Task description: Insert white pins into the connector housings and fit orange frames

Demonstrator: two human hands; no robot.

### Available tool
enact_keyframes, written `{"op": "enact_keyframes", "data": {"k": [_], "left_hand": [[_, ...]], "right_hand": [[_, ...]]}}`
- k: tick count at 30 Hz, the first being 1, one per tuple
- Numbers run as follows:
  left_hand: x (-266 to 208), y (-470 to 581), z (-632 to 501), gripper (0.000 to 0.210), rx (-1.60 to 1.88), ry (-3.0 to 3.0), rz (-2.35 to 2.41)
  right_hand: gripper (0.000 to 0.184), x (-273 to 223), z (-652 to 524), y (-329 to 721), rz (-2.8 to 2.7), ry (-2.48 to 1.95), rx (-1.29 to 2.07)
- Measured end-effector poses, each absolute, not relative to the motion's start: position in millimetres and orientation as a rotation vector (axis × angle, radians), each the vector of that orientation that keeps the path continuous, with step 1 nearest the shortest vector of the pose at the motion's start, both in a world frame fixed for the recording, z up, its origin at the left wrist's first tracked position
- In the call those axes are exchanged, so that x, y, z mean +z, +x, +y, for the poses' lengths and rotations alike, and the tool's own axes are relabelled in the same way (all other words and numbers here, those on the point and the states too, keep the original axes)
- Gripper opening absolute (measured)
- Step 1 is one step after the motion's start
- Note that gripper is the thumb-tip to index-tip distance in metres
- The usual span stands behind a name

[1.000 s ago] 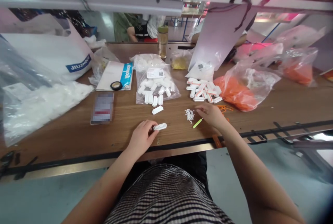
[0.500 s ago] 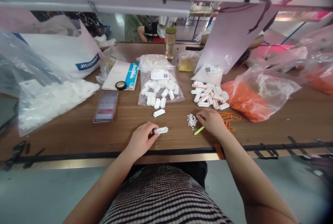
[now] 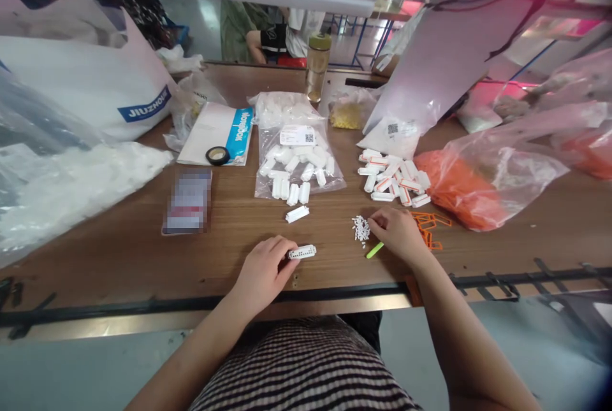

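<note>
Little has changed at your hands over the last second. The view has shifted so that the blocks and pegs sit a bit lower and further right in the frame, but your left hand (image 3: pixel 265 271) keeps its white block (image 3: pixel 303 252), and your right hand (image 3: pixel 398 232) stays at the right edge of the white pegs (image 3: pixel 361 228). It also covers a little more of the green tool (image 3: pixel 375 250). The work in hand therefore looks to be at the same step, with the pegs being fingered and the block held ready, its row of dark holes in view.

You have the block just below the centre of the frame, its left end pinched between your left thumb and fingers, the rest sticking out to the right. Your right fingertips are drawn close together; you can't tell from here whether a peg is between them. The pegs lie right of the block, apart from it. A loose block (image 3: pixel 297 214) lies just above the held one, and orange frames (image 3: pixel 430 227) lie right of your right hand.
</note>
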State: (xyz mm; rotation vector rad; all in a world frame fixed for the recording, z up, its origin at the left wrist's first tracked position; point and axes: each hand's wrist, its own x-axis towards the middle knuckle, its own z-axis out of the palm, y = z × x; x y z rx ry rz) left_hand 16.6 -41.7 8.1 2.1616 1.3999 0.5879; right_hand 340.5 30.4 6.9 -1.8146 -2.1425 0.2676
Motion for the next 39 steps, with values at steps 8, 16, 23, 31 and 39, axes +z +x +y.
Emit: {"op": "enact_keyframes", "data": {"k": [8, 16, 23, 31, 39], "left_hand": [[13, 29, -45, 0.007, 0.511, 2.151, 1.453], [2, 25, -41, 0.007, 0.574, 2.118, 1.391], [-1, 25, -40, 0.007, 0.592, 2.102, 1.388], [1, 25, -40, 0.008, 0.58, 2.075, 1.389], [3, 25, -40, 0.008, 0.579, 2.068, 1.392]], "right_hand": [[0.028, 12, 23, 349, -2.069, -1.908, 0.359], [0.021, 15, 14, 367, -2.048, -1.756, 0.587], [0.017, 4, 14, 360, -2.108, -1.731, 0.401], [0.019, 11, 19, 356, -2.256, -1.78, 0.301], [0.02, 14, 24, 355, -2.259, -1.841, 0.401]]}}
